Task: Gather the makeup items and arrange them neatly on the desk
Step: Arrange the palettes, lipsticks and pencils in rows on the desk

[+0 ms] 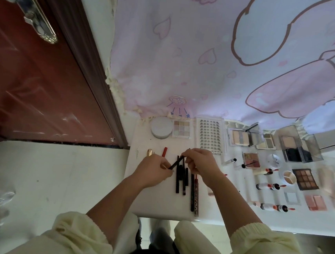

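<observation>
Pinching black pencil [176, 164] at both ends: left hand [154, 171] on low end, right hand [201, 165] on top end. Held tilted just over pencil row [185, 179] on worktop [155, 205]. Palette [181, 128], lash tray [210, 135] behind; bottles [267, 186] off right.

A corner of a private home serves as a makeup station: a white counter [154, 209] stands against a wall draped with a pink cartoon-print cloth [189, 57]. Beside it are a red-brown door [33, 85] with a metal lever handle [30, 11] and a pale tiled floor [45, 176]. Along the counter's back edge lie a round compact [161, 127], a nine-pan eyeshadow palette [181, 128], a tray of false lashes [209, 135] and a clear acrylic organiser [300, 143].
</observation>
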### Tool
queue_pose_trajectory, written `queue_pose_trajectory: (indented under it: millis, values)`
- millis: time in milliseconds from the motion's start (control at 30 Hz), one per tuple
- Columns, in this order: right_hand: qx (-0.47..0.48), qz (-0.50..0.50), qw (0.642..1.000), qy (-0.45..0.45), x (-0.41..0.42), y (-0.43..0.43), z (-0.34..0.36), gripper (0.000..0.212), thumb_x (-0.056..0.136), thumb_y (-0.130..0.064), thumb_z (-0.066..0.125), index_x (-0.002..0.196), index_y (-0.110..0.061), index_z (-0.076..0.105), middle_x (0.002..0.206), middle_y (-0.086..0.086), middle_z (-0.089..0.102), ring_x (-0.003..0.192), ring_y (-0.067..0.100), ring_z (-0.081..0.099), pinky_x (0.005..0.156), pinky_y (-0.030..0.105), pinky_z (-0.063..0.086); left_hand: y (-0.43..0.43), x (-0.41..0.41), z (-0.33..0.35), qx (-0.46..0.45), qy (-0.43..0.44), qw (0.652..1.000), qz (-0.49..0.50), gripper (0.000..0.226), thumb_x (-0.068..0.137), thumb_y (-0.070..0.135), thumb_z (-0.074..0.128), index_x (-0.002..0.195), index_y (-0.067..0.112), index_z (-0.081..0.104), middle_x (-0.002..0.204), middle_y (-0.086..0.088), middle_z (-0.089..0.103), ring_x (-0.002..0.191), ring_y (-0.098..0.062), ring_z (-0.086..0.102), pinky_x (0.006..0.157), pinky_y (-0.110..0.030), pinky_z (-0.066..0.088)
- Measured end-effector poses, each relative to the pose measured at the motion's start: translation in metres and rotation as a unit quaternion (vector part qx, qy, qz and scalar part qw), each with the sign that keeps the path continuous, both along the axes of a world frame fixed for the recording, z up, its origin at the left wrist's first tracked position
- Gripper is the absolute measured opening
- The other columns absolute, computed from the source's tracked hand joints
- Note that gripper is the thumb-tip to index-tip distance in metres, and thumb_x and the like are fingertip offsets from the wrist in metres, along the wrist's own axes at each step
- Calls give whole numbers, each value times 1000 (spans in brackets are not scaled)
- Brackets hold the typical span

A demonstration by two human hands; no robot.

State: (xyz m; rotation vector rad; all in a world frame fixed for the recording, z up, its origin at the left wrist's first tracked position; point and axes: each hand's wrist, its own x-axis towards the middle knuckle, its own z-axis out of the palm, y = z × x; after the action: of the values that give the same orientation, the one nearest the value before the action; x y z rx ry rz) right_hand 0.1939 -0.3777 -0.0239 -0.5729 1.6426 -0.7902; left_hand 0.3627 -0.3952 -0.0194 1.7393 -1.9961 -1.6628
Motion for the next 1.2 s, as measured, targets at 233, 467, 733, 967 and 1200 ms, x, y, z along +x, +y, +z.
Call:
queue_pose_trajectory:
  millis: [233, 467, 733, 967, 1200]
  values:
    - [-1, 15, 1000, 11, 4, 11, -1, 20, 91, -24, 62, 77, -12, 68, 61, 0, 51, 47, 9, 39, 43, 19, 29, 5, -12, 12, 106, 37, 992, 53, 30, 100, 18, 39, 117, 12, 63, 96, -3, 60, 76, -9, 52, 69, -23, 43]
    - [-51, 14, 996, 70, 8, 18, -4, 15, 95, -26, 58, 90, -17, 70, 74, -3, 62, 57, 6, 50, 55, 18, 38, 12, -11, 14, 52, 29, 998, 11, 43, 104, 38, 29, 122, 16, 62, 126, -13, 58, 117, -27, 54, 95, -36, 42]
    - [-105, -2, 993, 49, 4, 20, -2, 15, 92, -23, 65, 80, -19, 73, 69, -10, 64, 70, 5, 57, 68, 20, 44, 13, -16, 0, -30, 6, 999, 14, 43, 103, 44, 27, 96, 22, 64, 70, 12, 50, 75, -7, 53, 71, -29, 40]
    - [-112, -7, 993, 42, 4, 18, -3, 15, 93, -23, 64, 83, -17, 74, 71, -5, 63, 69, 7, 56, 68, 20, 44, 9, -14, 4, -43, -3, 999, 5, 44, 102, 46, 28, 99, 18, 63, 60, 3, 41, 55, -6, 41, 65, -27, 37]
    - [-109, 12, 993, 53, 3, 20, -10, 17, 94, -24, 62, 86, -16, 74, 73, -2, 64, 70, 8, 55, 70, 23, 43, 11, -13, 5, -8, 14, 1000, 9, 44, 102, 47, 29, 98, 19, 63, 98, -18, 56, 96, -22, 59, 72, -28, 37]
